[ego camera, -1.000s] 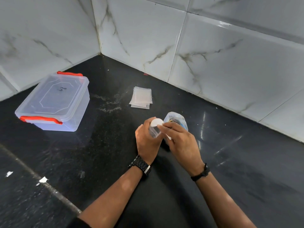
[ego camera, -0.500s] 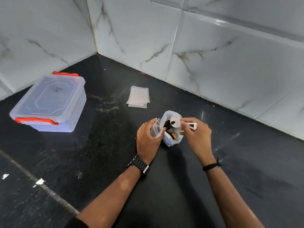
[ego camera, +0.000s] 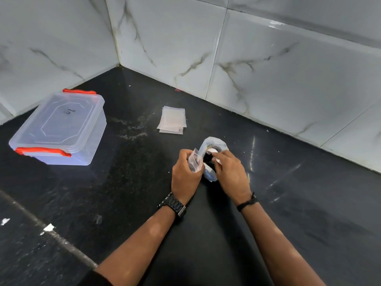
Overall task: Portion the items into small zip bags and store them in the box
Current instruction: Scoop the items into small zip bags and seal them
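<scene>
Box (ego camera: 59, 126), lid on, red clips, left of frame on bench (ego camera: 127, 182), well apart from hands. Spare zip bags (ego camera: 172, 120) stacked mid-frame. Supply bag (ego camera: 214, 145) of items at centre, mouth up. Left hand (ego camera: 185, 174) grips small zip bag (ego camera: 195, 161) just beside it. Right hand (ego camera: 228, 170) nearer mouth, fingers curled into it, pinching white item (ego camera: 212, 151), judged.

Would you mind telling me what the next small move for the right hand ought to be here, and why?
Probably lift one item out of the big bag and drop it into the small zip bag. The right hand has its fingertips at the big bag's open mouth, on a white item, while the left hand holds the small zip bag beside it. The box has its lid on.
</scene>
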